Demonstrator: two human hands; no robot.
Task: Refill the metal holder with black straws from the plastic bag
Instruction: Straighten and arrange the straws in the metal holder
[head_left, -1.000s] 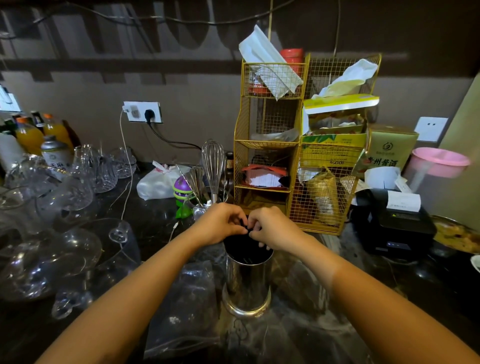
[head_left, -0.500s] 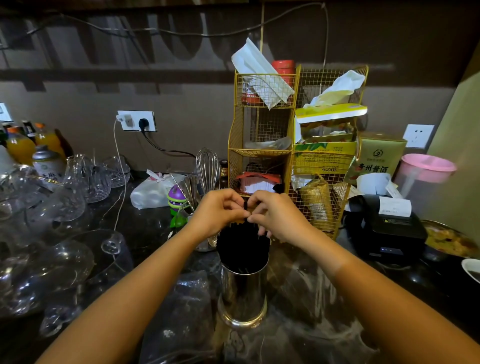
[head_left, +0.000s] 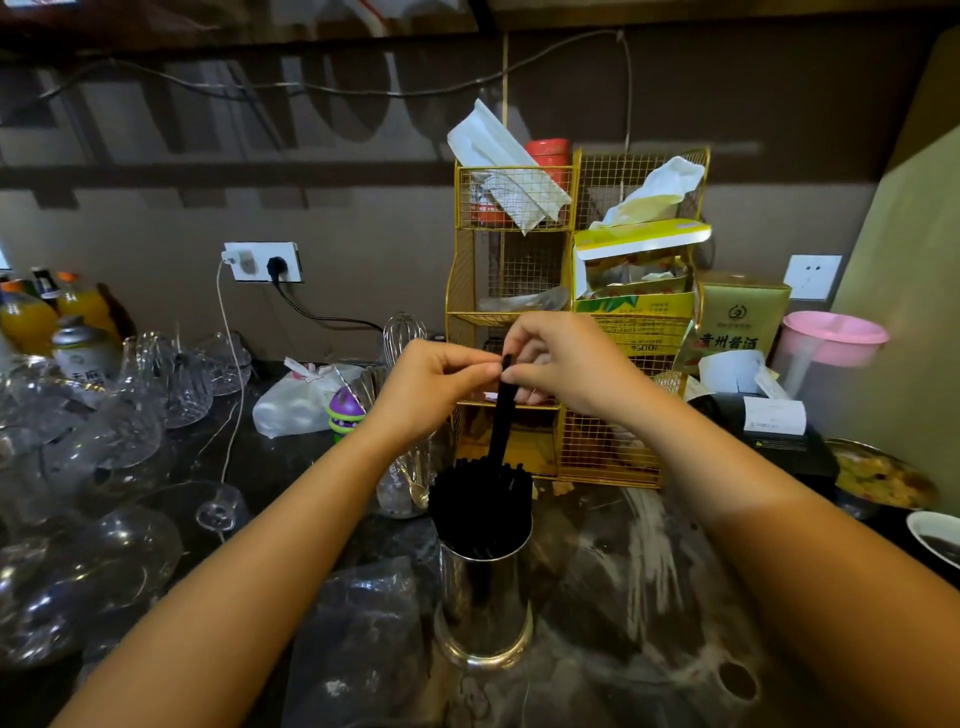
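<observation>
Fingers of both hands pinch the top of one black straw, left hand and right hand meeting above the metal holder. Straw's lower end sits among the packed black straws, likely being seated or straightened. Holder upright on tabletop; plastic bag lies crumpled just left.

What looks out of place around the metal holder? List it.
One black straw stands far above the rest of the black straws in the shiny cylindrical metal holder, its top pinched between the fingers of the left hand and right hand. A crumpled clear plastic bag lies on the counter left of the holder.
</observation>
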